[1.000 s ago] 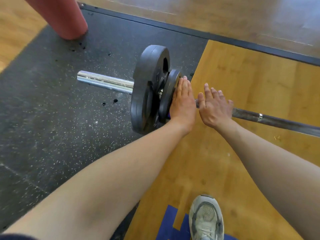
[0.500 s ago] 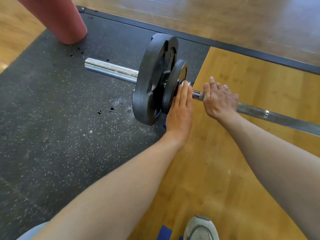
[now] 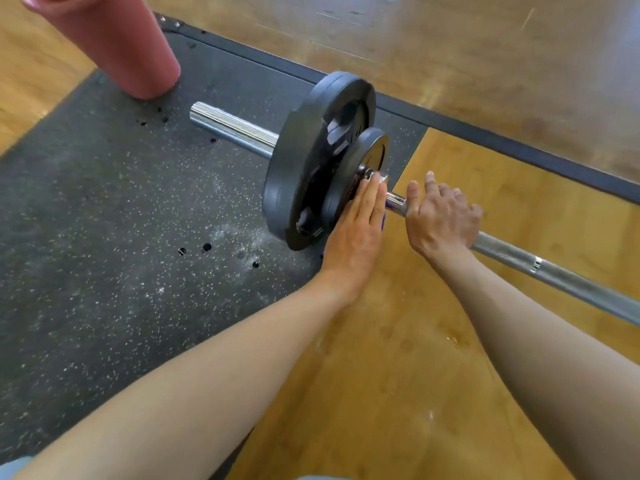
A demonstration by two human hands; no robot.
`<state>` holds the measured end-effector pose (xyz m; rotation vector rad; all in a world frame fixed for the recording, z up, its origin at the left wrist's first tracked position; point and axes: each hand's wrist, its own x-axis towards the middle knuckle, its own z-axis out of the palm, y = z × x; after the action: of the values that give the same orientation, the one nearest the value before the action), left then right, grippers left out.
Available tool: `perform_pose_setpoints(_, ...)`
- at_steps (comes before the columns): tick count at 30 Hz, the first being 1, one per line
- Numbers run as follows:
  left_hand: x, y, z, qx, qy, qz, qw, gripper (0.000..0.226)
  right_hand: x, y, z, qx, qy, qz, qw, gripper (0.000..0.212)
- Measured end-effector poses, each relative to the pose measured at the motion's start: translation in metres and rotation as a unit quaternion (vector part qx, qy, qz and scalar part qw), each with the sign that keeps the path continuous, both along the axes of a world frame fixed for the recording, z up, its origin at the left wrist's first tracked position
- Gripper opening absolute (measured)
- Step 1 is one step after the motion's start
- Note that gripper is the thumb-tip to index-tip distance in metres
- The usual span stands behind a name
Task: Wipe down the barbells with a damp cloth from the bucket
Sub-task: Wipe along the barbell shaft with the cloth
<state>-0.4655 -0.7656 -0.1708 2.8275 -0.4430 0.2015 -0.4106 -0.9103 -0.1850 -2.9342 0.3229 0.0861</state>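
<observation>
A barbell lies on the floor, its knurled shaft (image 3: 554,271) running right and its chrome sleeve (image 3: 235,128) pointing left. A large black plate (image 3: 311,150) and a small black plate (image 3: 372,147) sit on the sleeve. My left hand (image 3: 353,233) lies flat with straight fingers against the small plate's inner face, near the collar. A bit of blue cloth (image 3: 383,220) peeks out from under the palm. My right hand (image 3: 440,216) sits just right of it, fingers curled over the shaft. The pink bucket (image 3: 114,46) stands at the top left.
The plates rest on a black speckled rubber mat (image 3: 104,271) with dark water drops near the bucket. My arms reach over a wooden platform panel (image 3: 415,375). A dark border strip (image 3: 519,147) runs diagonally behind the barbell, with wood floor beyond.
My left hand has slid down and a little off the small plate's face, baring the collar. My right hand's fingers, straight a second ago, have curled over the shaft.
</observation>
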Motion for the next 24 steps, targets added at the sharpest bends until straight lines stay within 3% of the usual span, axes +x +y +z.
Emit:
perform_pose_setpoints(4,0.050,-0.027,0.020,-0.031,0.068,0.051,0.996,0.074,0.019,-0.010,-0.003,-0.004,-0.008,-0.006,1.000,0.072)
perform_pose_setpoints(8,0.049,-0.022,0.012,0.026,0.034,0.024,0.999,0.074,0.029,-0.017,-0.001,0.001,-0.004,-0.013,1.000,0.074)
perform_pose_setpoints(13,0.036,-0.017,0.006,0.024,-0.004,0.022,0.999,0.073,0.028,-0.013,0.000,-0.001,0.000,-0.014,1.000,0.073)
perform_pose_setpoints(17,0.070,-0.033,0.022,0.058,0.053,0.003,0.997,0.068,0.019,-0.009,-0.003,-0.007,-0.019,-0.026,0.999,0.076)
perform_pose_setpoints(24,0.022,0.001,-0.015,0.155,-0.043,-0.080,0.984,0.062,0.000,0.003,-0.003,-0.008,-0.053,-0.029,0.998,0.073)
